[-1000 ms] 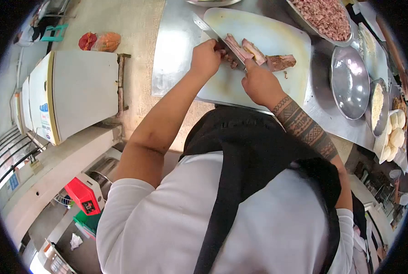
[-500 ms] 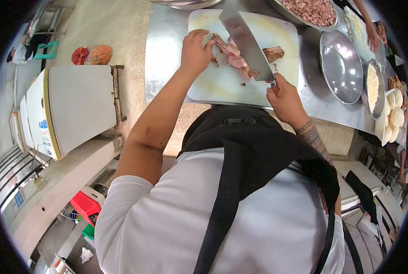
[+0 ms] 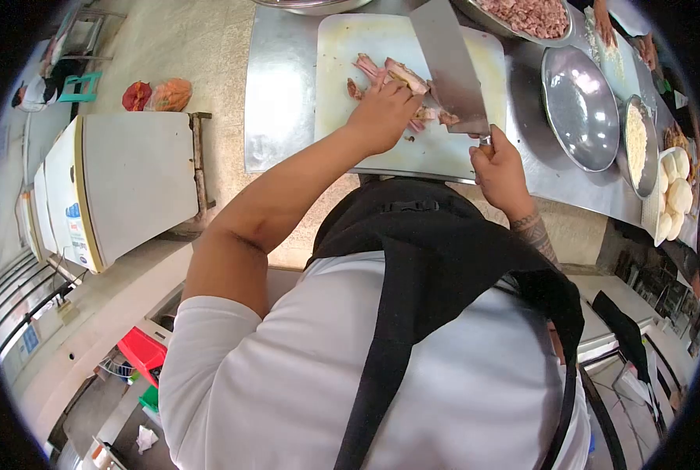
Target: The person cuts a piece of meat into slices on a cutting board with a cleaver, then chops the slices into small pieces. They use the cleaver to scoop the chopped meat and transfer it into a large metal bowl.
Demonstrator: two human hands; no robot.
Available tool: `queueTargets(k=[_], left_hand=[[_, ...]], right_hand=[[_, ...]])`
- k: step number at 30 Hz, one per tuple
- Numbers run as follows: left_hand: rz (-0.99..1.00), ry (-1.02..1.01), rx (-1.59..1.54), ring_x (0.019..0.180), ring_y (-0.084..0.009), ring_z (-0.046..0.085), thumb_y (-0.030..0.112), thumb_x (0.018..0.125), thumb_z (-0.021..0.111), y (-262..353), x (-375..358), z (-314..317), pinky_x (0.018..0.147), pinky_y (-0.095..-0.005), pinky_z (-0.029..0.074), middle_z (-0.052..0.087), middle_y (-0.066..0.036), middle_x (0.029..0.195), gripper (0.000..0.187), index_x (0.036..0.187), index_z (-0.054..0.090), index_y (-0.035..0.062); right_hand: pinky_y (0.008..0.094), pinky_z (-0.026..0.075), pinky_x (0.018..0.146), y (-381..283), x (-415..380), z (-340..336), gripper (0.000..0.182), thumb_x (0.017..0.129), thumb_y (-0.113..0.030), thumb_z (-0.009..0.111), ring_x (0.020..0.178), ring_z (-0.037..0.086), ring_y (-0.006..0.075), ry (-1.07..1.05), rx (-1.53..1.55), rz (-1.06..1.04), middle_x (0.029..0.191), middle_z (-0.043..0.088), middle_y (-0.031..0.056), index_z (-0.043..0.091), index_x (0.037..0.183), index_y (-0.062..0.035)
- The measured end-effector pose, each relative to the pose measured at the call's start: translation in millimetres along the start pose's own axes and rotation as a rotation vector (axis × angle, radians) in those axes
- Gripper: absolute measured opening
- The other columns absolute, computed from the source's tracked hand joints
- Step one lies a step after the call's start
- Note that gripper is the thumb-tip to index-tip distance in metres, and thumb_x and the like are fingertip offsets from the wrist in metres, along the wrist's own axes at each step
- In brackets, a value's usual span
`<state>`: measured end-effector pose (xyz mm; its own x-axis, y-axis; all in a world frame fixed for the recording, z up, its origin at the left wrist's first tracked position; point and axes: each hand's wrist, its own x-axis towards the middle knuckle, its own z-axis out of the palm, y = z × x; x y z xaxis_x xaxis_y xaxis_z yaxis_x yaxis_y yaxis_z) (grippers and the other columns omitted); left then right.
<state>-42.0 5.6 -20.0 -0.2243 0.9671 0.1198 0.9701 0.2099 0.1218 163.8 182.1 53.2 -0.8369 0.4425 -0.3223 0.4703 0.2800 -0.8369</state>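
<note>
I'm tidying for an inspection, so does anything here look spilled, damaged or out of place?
A crumpled white scrap lies at the lower left, apparently on the floor, like dropped litter. Meat bits on the cutting board look ordinary.

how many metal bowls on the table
3: meat bowl at the top, empty bowl below it, pale-food bowl right of that. The cut-off rim, top left, may be another.

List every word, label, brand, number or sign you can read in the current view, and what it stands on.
No text can be read with certainty.
Blue-and-white label on the yellow-trimmed white cabinet: has print, too small and blurred to read.
Small blue patch at the far left: too small to tell whether it bears writing.
Cleaver: no marking can be made out on the blade.
</note>
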Motion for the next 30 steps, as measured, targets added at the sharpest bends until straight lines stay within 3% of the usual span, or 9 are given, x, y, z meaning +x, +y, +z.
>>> queueTargets(k=[4,7,10,13,16,17,20,25,30], left_hand=[[0.102,-0.069,0.017,0.123,-0.0346,0.058,0.012,0.090,0.060,2,3,1,0.122,-0.0561,0.029,0.067,-0.012,0.112,0.034,0.123,0.066,0.0057],[0.163,-0.068,0.054,0.118,-0.0335,0.059,0.012,0.091,0.059,-1,6,5,0.121,-0.0559,0.031,0.066,-0.012,0.112,0.027,0.116,0.066,0.0055],[0.262,0.041,0.075,0.109,-0.0332,0.062,0.017,0.092,0.057,-14,9,2,0.115,-0.0589,0.036,0.066,-0.015,0.109,0.026,0.112,0.067,0.0032],[0.230,0.219,0.106,0.111,-0.0328,0.059,0.014,0.091,0.058,-40,10,-20,0.114,-0.0532,0.038,0.064,-0.015,0.111,0.030,0.117,0.064,0.0012],[0.097,-0.046,0.018,0.119,-0.0344,0.057,0.016,0.086,0.069,-70,3,-49,0.115,-0.0477,0.039,0.062,-0.016,0.122,0.040,0.123,0.061,0.0045],[0.106,-0.149,0.039,0.124,-0.0345,0.056,0.017,0.084,0.073,-79,-1,-46,0.115,-0.0455,0.040,0.060,-0.016,0.133,0.048,0.128,0.061,0.0059],[0.159,-0.079,-0.125,0.130,-0.0341,0.054,0.012,0.086,0.070,-95,-19,-21,0.114,-0.0476,0.040,0.058,-0.013,0.140,0.052,0.136,0.059,0.0089],[-0.040,0.149,-0.199,0.132,-0.0345,0.053,0.003,0.084,0.067,-73,-32,-63,0.115,-0.0482,0.041,0.062,-0.010,0.138,0.052,0.135,0.063,0.0123],[0.076,0.091,-0.203,0.131,-0.0332,0.054,0.004,0.080,0.072,-72,-41,-47,0.114,-0.0492,0.042,0.065,-0.006,0.134,0.049,0.128,0.069,0.0145]], right_hand=[[0.0305,0.047,0.055,5,-6,-6,0.028,0.098,-0.008,0.061,0.058,0.053,0.0099,0.016,0.112,0.070,0.070,0.059,0.0025,0.058,0.124,0.0009],[0.0281,0.046,0.052,12,-10,-9,0.028,0.099,-0.008,0.059,0.056,0.053,0.0078,0.032,0.180,0.087,0.069,0.057,0.0002,0.057,0.126,0.0009],[0.0272,0.046,0.050,14,-18,-13,0.027,0.100,-0.008,0.059,0.055,0.053,0.0071,0.044,0.194,0.089,0.068,0.056,-0.0007,0.057,0.125,0.0008],[0.0267,0.045,0.050,16,-21,-14,0.027,0.100,-0.008,0.060,0.056,0.052,0.0068,0.045,0.215,0.076,0.069,0.055,-0.0015,0.057,0.125,0.0002],[0.0267,0.044,0.050,14,-16,-10,0.028,0.099,-0.008,0.060,0.056,0.051,0.0069,0.004,0.215,0.076,0.071,0.056,-0.0003,0.058,0.126,-0.0012],[0.0268,0.044,0.051,11,-12,-7,0.028,0.099,-0.009,0.060,0.056,0.051,0.0070,-0.019,0.207,0.078,0.072,0.057,0.0004,0.058,0.126,-0.0017],[0.0303,0.046,0.055,-4,9,5,0.032,0.098,-0.011,0.062,0.058,0.051,0.0094,-0.068,0.110,-0.013,0.075,0.058,0.0033,0.058,0.128,-0.0016],[0.0451,0.052,0.071,-34,56,34,0.039,0.093,-0.013,0.063,0.072,0.066,0.0325,-0.112,-0.112,-0.231,0.077,0.065,0.0164,0.058,0.128,0.0012],[0.0499,0.053,0.074,-43,85,68,0.039,0.093,-0.013,0.062,0.076,0.066,0.0418,-0.131,-0.347,-0.429,0.084,0.067,0.0206,0.057,0.130,0.0009]])
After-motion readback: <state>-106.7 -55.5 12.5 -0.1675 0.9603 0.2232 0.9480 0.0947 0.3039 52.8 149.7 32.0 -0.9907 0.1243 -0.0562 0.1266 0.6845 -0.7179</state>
